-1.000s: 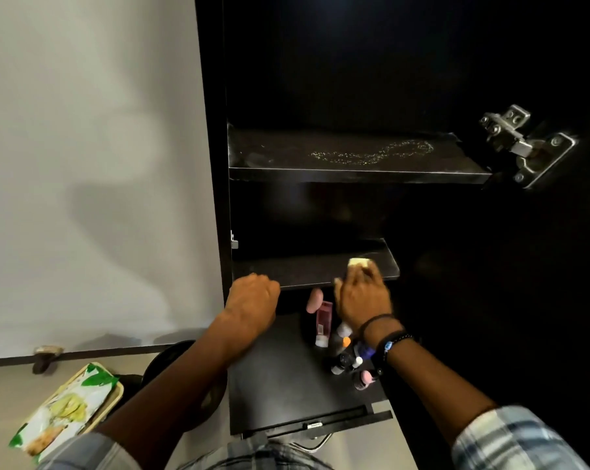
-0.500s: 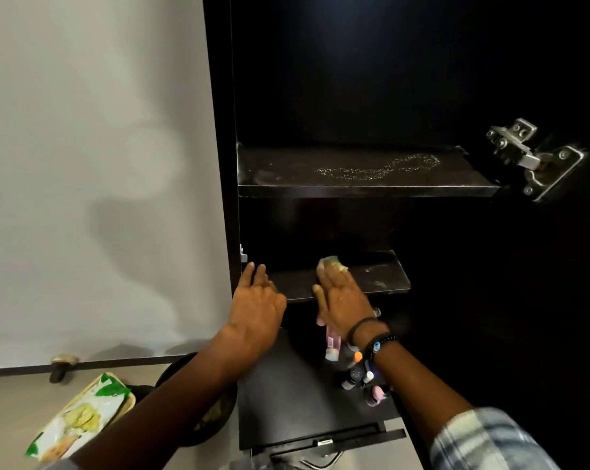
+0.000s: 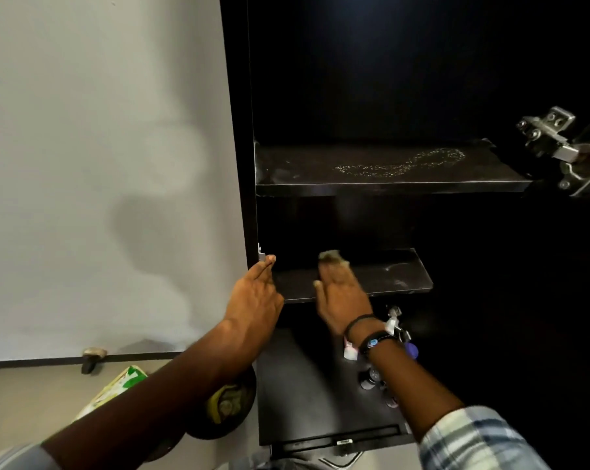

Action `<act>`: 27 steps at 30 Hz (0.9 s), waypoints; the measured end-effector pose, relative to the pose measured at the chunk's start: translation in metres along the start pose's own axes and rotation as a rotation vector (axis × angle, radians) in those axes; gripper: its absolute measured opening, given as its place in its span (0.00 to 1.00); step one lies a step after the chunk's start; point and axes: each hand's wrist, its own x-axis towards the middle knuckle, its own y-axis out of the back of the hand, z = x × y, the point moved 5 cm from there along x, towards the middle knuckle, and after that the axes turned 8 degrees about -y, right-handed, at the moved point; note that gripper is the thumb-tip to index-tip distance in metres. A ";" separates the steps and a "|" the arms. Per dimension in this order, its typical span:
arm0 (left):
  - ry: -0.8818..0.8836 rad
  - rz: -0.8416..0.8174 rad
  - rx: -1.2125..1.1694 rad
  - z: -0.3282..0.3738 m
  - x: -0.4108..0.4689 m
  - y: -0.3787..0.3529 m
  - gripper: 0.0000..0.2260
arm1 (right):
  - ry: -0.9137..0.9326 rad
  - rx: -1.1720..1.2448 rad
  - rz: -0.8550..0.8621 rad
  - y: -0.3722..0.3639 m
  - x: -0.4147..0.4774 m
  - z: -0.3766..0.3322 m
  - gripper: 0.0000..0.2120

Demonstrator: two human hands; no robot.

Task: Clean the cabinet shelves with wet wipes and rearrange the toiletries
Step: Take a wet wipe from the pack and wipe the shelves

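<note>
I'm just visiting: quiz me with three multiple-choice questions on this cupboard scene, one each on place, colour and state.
1. Where is the crumpled pale wipe? A a sink; B the short lower shelf; C a bucket.
2. What colour is the tall cabinet? A black; B white; C red.
3. The long upper shelf is: A speck-free; B stacked with bottles; C trailed with pale specks.
B: the right hand presses it there. A: every panel looks black. C: a glittery trail crosses it.
</note>
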 end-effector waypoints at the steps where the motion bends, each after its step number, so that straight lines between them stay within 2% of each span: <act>1: -0.001 0.008 -0.020 0.000 0.000 0.002 0.25 | 0.071 0.036 -0.010 -0.007 -0.005 -0.030 0.33; 4: 0.000 -0.029 -0.089 -0.001 0.000 0.005 0.29 | 0.203 0.085 -0.077 -0.023 -0.014 -0.085 0.29; 9: -0.026 -0.018 -0.078 -0.002 -0.002 0.006 0.29 | 0.320 0.017 0.019 -0.006 -0.031 -0.061 0.24; 12: -0.061 0.018 -0.047 0.000 -0.007 0.010 0.26 | 0.256 -0.002 -0.004 -0.003 -0.035 -0.017 0.24; 14: -0.066 0.036 -0.067 -0.001 -0.008 0.010 0.22 | 0.133 0.029 -0.003 0.006 -0.029 0.028 0.26; 17: -0.055 0.142 -0.247 -0.004 -0.008 0.018 0.22 | -0.136 0.045 0.015 0.039 -0.026 0.091 0.28; 19: -0.050 0.251 -0.376 -0.007 -0.007 0.034 0.27 | -0.223 0.045 0.017 0.052 -0.027 0.099 0.28; 23: -0.063 0.452 -0.496 -0.015 -0.010 0.073 0.29 | -0.166 0.072 -0.043 0.048 -0.041 0.052 0.19; 25: -0.066 0.527 -0.529 -0.021 -0.016 0.093 0.29 | -0.107 0.093 -0.098 0.046 -0.052 0.024 0.19; 27: -0.079 0.628 -0.548 -0.029 -0.026 0.110 0.28 | -0.124 0.221 -0.055 0.061 -0.057 0.014 0.18</act>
